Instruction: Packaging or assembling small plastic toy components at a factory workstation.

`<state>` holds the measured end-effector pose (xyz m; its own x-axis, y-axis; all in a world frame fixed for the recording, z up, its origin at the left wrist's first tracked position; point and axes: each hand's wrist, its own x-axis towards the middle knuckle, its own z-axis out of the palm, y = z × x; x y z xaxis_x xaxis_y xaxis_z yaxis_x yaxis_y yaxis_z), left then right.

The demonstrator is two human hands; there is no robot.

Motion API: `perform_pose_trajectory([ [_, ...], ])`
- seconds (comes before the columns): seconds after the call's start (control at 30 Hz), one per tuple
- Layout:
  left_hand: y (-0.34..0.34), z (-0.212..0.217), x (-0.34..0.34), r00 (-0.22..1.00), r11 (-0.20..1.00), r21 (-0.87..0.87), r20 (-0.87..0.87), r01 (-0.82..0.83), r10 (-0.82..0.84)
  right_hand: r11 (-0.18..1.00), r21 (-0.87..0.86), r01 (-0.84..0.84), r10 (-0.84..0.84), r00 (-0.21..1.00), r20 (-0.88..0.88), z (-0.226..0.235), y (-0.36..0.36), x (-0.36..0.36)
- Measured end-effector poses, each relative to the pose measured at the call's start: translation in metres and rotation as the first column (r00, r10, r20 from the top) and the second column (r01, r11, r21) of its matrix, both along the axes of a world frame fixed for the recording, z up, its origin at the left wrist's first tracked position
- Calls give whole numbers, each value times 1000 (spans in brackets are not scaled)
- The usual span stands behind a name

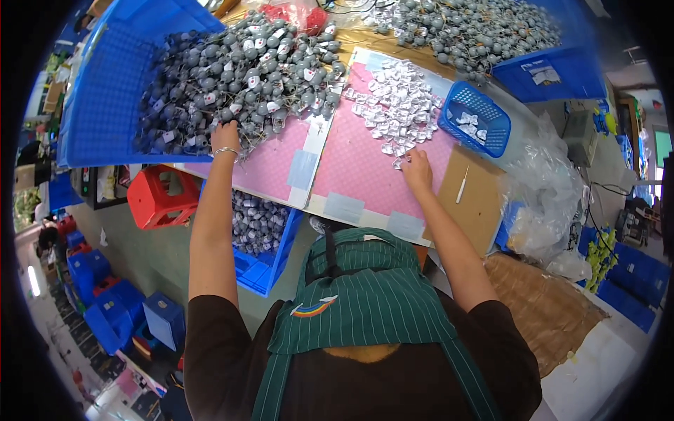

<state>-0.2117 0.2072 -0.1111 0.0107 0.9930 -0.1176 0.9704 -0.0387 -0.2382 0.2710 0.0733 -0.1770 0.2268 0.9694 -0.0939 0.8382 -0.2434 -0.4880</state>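
On the left, a large heap of grey ball-shaped parts with thin wires (246,77) spills from a tipped blue crate (105,91). My left hand (225,137), with a bangle at the wrist, reaches to the heap's near edge. Its fingers curl down around one of the grey parts; their tips are partly hidden. A pile of small clear plastic pieces (400,98) lies on the pink table surface (358,172). At the pile's near end my right hand (418,172) pinches one clear piece (398,163) between thumb and fingers.
Beside the clear pile stands a small blue basket (497,133) with several clear pieces inside. A white pen-like tool (462,186) lies on brown cardboard (484,179). More grey parts (484,35) fill the far right. Below are a red stool (158,203) and a blue crate (263,274).
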Motion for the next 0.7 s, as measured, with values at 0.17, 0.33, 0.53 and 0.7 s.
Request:
perform_pose_trajectory([
  [0.17, 24, 0, 16, 1000, 999, -35, 27, 1, 0, 994, 95, -59, 62, 997, -35, 5, -14, -9],
  [0.33, 11, -16, -29, 935, 995, 63, 341, 83, -99, 1000, 12, -26, 28, 948, -317, -20, -20, -21],
  [0.53, 21, 4, -7, 648, 970, 209, 757, -121, -83, 999, 39, 31, -26, 994, -108, -18, -23, -24],
  [0.7, 28, 27, 46, 380, 958, 90, 925, -271, 21, 971, 157, 180, -122, 937, -326, -6, -18, -20],
])
